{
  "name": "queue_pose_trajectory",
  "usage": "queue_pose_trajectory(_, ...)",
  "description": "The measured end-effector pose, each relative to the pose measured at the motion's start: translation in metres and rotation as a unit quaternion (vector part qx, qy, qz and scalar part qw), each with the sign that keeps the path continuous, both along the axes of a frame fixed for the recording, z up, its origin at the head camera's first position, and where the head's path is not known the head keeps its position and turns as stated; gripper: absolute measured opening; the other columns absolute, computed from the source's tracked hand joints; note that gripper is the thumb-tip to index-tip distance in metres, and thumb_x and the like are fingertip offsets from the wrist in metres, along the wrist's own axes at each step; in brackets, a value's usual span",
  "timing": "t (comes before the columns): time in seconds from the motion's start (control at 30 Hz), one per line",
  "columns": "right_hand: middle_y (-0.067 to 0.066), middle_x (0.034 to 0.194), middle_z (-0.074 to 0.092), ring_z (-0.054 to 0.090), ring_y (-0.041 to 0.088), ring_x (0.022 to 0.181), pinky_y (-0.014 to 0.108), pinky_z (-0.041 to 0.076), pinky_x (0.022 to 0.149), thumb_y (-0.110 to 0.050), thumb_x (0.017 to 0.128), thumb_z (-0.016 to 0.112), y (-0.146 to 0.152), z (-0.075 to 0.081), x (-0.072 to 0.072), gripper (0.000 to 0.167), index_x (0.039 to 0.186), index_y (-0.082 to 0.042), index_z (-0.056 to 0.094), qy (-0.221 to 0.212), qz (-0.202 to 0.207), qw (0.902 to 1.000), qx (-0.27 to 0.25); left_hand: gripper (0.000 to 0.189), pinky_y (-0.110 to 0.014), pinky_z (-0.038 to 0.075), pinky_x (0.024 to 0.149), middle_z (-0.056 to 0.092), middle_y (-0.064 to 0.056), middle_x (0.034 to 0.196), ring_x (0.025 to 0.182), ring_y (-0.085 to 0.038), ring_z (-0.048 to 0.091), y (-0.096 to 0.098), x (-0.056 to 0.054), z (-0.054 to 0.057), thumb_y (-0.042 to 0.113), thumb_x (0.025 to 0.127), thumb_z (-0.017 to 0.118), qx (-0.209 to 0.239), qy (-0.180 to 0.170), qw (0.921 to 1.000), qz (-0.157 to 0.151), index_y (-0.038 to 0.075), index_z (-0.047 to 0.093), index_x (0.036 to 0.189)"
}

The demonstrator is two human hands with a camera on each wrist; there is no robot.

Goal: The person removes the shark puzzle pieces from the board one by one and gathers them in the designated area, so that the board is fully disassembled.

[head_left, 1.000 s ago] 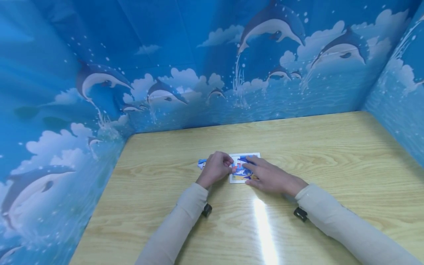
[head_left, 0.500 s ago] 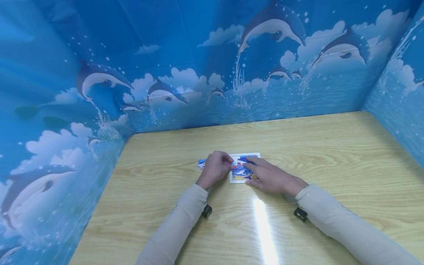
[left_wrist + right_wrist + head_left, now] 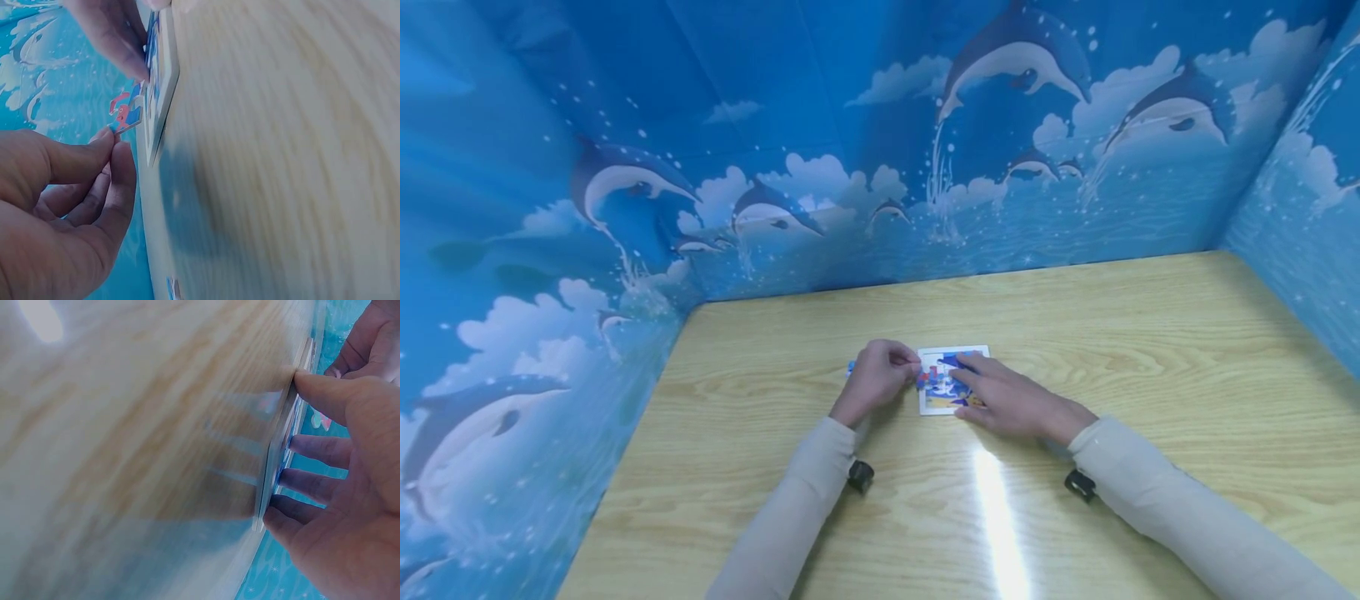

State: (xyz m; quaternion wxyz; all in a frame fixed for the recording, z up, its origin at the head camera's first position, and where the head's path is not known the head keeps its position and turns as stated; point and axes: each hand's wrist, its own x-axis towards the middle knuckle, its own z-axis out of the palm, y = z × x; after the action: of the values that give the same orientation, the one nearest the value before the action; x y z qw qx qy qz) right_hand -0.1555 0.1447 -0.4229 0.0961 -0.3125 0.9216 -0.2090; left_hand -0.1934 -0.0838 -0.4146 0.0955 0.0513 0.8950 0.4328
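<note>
My left hand [image 3: 880, 375] pinches a jigsaw puzzle piece [image 3: 127, 115], red and blue, between thumb and index finger. It is held tilted just off the left edge of a small square jigsaw tray [image 3: 936, 412] with a white border. Blue, white and yellow pieces lie inside that tray, partly covered by my right hand [image 3: 1011, 398]. The right fingers are spread, with their tips resting on the tray, and the thumb [image 3: 319, 390] touches its near edge. Another loose puzzle piece [image 3: 851, 367], blue, lies on the table beyond the left hand, mostly hidden by it.
The tray lies on a wide wood-grain table [image 3: 1112, 333], which shows a bright light reflection near its front. Blue dolphin-print curtains [image 3: 820, 167] stand along the back and both sides. A small black device [image 3: 1080, 485] is strapped under each wrist.
My left hand has drawn slightly left, away from the tray, with the puzzle piece still pinched, and now covers more of the loose piece. My right hand stays put on the tray.
</note>
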Motion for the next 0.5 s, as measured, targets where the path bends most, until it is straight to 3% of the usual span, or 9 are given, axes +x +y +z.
queue_pose_trajectory(0.17,0.028,0.16,0.027,0.028,0.046,0.146,0.057,0.025,0.117,-0.033,0.099,0.065,0.0,0.0,0.0,0.066,0.149,0.004,0.042,0.002,-0.001,1.0,0.001,0.003,-0.029,0.055,0.069,0.071,-0.001,0.082,0.076,-0.015,0.067,-0.011,0.001,0.002,0.007,0.092,0.074,0.0,-0.005,1.0,0.008,0.005,0.075,0.094)
queue_pose_trajectory(0.5,0.028,0.16,0.026,0.028,0.045,0.146,0.056,0.026,0.117,-0.034,0.1,0.064,-0.001,0.001,0.001,0.067,0.15,0.003,0.041,0.0,0.001,1.0,0.0,0.003,-0.03,0.054,0.07,0.07,-0.003,0.085,0.078,-0.016,0.066,-0.036,0.004,0.003,0.008,0.093,0.073,-0.024,-0.016,0.9991,0.03,0.006,0.075,0.095)
